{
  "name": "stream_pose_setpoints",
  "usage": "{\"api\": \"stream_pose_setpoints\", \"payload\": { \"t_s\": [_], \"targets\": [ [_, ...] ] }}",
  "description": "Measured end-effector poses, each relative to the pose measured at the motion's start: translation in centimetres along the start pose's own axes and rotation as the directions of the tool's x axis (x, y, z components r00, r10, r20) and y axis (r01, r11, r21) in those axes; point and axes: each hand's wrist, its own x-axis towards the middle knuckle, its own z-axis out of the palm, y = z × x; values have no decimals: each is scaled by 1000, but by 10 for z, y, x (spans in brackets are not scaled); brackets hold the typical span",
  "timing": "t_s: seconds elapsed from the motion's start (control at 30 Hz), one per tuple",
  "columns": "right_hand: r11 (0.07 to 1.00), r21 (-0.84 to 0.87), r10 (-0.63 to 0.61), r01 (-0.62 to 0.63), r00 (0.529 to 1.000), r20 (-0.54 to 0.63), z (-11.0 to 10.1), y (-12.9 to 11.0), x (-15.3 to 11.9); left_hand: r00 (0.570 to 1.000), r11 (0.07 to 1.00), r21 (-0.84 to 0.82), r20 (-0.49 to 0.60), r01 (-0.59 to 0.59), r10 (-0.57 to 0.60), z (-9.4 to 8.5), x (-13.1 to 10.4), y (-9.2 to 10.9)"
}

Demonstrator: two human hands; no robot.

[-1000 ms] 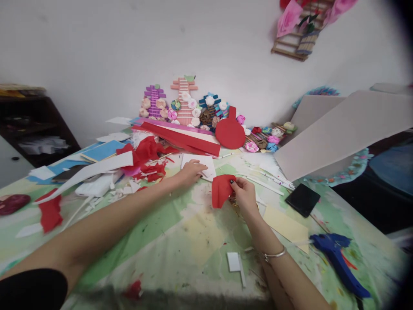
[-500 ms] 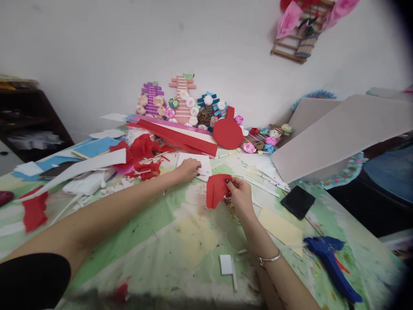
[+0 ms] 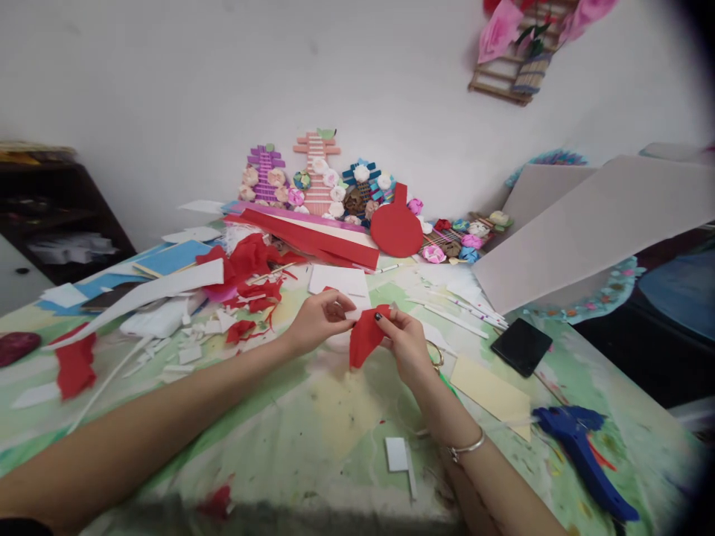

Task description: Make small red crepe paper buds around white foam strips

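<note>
Above table [image 3: 268, 439], R hand [image 3: 407, 344] pinches red piece [image 3: 367, 336]; L hand [image 3: 317, 321] half-open beside it.

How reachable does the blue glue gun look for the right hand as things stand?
Probably yes: the blue glue gun lies uncovered beyond the right forearm, with nothing tall between. The right hand is pinching a red piece, though, so it may need to release that first.

The person wears on the right wrist [image 3: 455, 432] a thin bracelet [image 3: 468, 447] of silver colour, with a small ornament on it. The thumbnail [image 3: 378, 316] of the right hand [image 3: 407, 344] is painted dark, and by the left arm [image 3: 167, 417] appears a black sleeve edge [image 3: 22, 527].
</note>
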Motion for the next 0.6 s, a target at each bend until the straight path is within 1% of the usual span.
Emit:
{"api": "stream_pose_setpoints", "payload": {
  "t_s": [0.07, 0.13, 0.2, 0.27, 0.47, 0.53, 0.6],
  "targets": [
    [1000, 27, -4, 4, 1000, 21, 4, -1, -4, 995, 989, -111, -22, 98, -101, 0, -8, 5],
    [999, 38, -11, 10, 999, 43, 7, -1, -8, 989, 977, -170, -39, 132, -140, 0, -13, 8],
    [999, 34, -24, 23, 998, 54, 9, -1, -10, 987, 968, -211, -49, 139, -152, 0, -16, 10],
    [999, 17, -44, 43, 998, 45, 10, 0, -11, 985, 960, -235, -43, 151, -166, -1, -18, 12],
    [995, -22, -103, 102, 994, -46, 9, 6, -10, 971, 923, -304, 48, 236, -232, -3, -26, 22],
    [994, -21, -109, 108, 992, -60, 10, 8, -10, 967, 919, -301, 54, 254, -249, -2, -29, 25],
    [994, -15, -106, 106, 993, -59, 11, 9, -12, 964, 923, -281, 38, 262, -262, -1, -30, 25]
  ]
}}
